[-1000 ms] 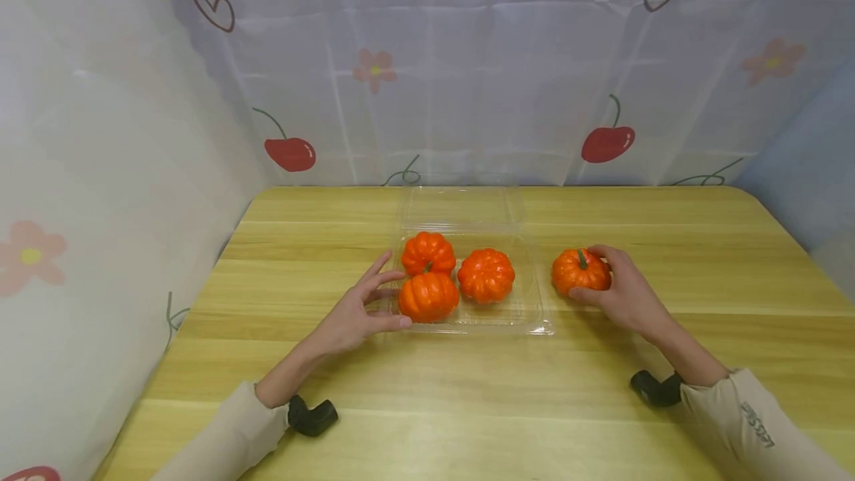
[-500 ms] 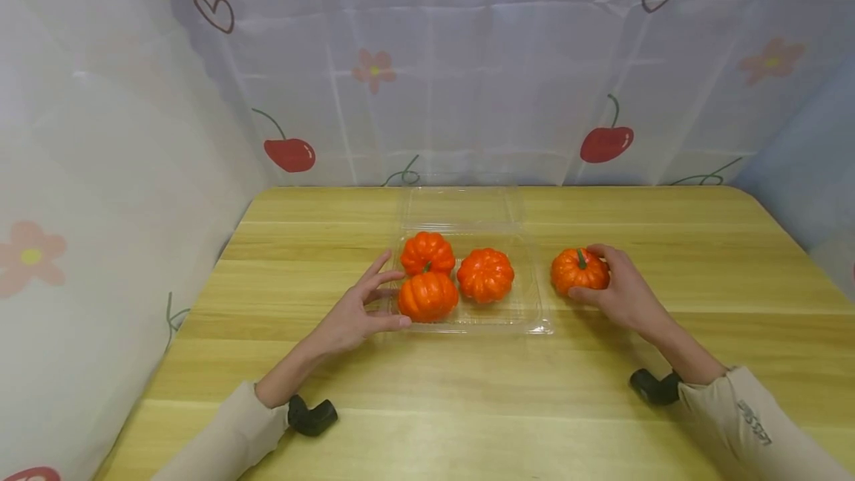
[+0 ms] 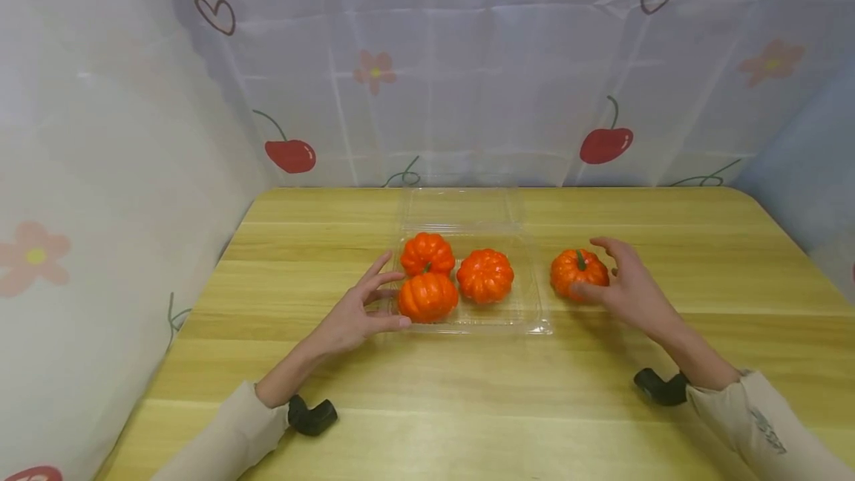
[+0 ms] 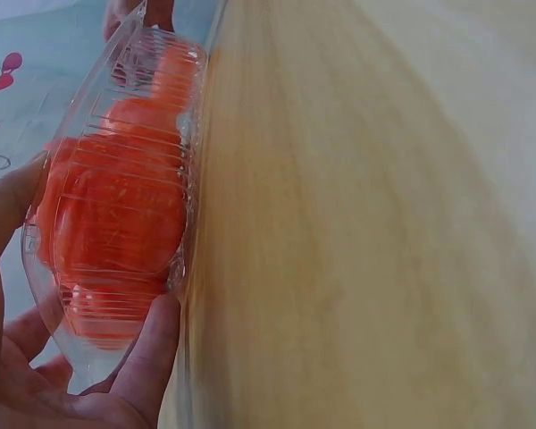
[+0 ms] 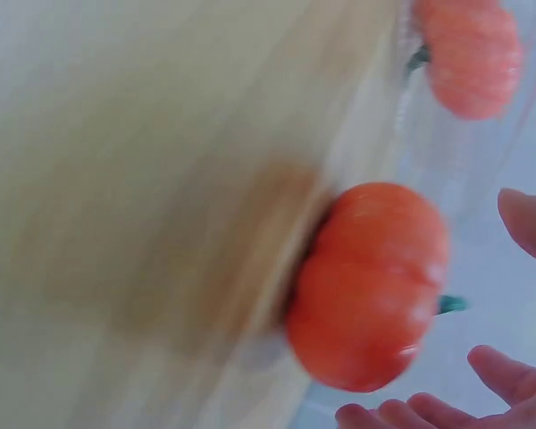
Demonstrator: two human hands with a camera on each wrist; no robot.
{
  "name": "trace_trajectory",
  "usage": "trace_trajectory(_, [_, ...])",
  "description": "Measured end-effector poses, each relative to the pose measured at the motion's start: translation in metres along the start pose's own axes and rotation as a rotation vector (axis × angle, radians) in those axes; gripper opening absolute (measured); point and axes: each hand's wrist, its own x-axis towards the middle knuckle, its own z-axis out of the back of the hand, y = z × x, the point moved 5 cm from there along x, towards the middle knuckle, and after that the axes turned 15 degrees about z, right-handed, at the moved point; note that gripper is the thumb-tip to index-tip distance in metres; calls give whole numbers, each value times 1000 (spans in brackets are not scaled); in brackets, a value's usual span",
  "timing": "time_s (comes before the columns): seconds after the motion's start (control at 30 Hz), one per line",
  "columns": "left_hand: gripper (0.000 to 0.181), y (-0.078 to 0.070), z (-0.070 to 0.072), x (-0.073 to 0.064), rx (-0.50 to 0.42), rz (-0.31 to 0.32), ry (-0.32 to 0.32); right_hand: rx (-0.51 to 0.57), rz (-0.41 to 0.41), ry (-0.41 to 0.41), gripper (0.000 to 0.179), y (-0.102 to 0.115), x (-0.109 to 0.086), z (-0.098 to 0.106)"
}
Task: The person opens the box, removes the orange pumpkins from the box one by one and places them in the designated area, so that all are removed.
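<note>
A clear plastic clamshell box (image 3: 494,318) stands open on the table, its lid (image 3: 461,206) laid back. Three small orange pumpkins sit inside: a back-left pumpkin (image 3: 427,252), a front-left pumpkin (image 3: 429,298) and a right pumpkin (image 3: 485,275). My left hand (image 3: 354,318) holds the box at its left side, with the thumb (image 4: 152,353) on the front wall and a finger near the rim. Right of the box, a fourth pumpkin (image 3: 578,273) with a green stem rests on the wood. Around it, my right hand (image 3: 634,292) is spread; in the right wrist view its fingers are apart from the pumpkin (image 5: 371,286).
The pale wooden table (image 3: 467,407) meets a patterned cloth backdrop (image 3: 467,95) at its back edge. Another cloth (image 3: 120,169) hangs along the left side. Dark wrist camera mounts (image 3: 312,417) show at both sleeves.
My right hand has loosened from the pumpkin beside the box, its fingers lifting and drawing slightly to the right. That pumpkin stays in place. My left hand and the box have not visibly moved.
</note>
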Motion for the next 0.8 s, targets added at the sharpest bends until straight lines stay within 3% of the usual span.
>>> trace_trajectory(0.3, [96,2,1,0,17,-4,-4,80,67,-35,73,40,-6,-2])
trace_trajectory(0.47, [86,2,2,-1,9,-2,-3,156,99,-5,73,65,-9,-11])
trace_trajectory(0.8, [102,0,0,-1,4,10,0,311,102,67,75,75,0,-35])
